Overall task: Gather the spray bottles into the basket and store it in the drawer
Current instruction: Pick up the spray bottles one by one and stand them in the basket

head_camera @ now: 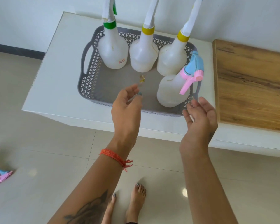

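Observation:
A grey lattice basket [87, 81] sits on a white cabinet top [55, 70]. Three white bottles stand along its back: one with a green collar [112, 50], one with a yellow collar [143, 54], another yellow-collared one [170, 60]. A fourth white bottle [170, 91] with a blue and pink spray head [192, 71] stands at the basket's front right. My left hand [128, 105] hovers over the basket's front edge, fingers relaxed, holding nothing. My right hand [200, 115] is just right of the fourth bottle, palm open, apart from it.
A wooden board surface [252, 84] adjoins the cabinet on the right. On the tiled floor at the far left lies a blurred blue and pink spray head [1, 176]. My bare feet [128, 206] stand before the cabinet. A small sticker [142, 78] lies on the basket floor.

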